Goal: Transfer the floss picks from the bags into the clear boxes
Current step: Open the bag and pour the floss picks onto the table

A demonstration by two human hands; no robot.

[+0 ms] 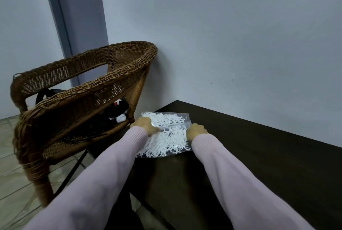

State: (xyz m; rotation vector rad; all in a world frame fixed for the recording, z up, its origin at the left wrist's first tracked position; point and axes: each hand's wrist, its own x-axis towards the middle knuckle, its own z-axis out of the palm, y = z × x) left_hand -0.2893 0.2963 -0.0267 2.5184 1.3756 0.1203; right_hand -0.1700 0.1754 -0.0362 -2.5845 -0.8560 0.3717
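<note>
Item: clear plastic bag of white floss picks at dark table's left edge; my left hand and right hand apparently pinch its sides, open tabletop rightward.

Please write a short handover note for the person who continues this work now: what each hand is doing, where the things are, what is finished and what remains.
Left hand: grip on the left side of the clear bag.
Right hand: grip on the bag's right side.
The bag, full of white floss picks, lies at the near corner of the dark table, beside the wicker chair.
Done: no picks are out of the bag yet.
Left: open the bag and move the picks into the clear boxes; no box is in view.
</note>
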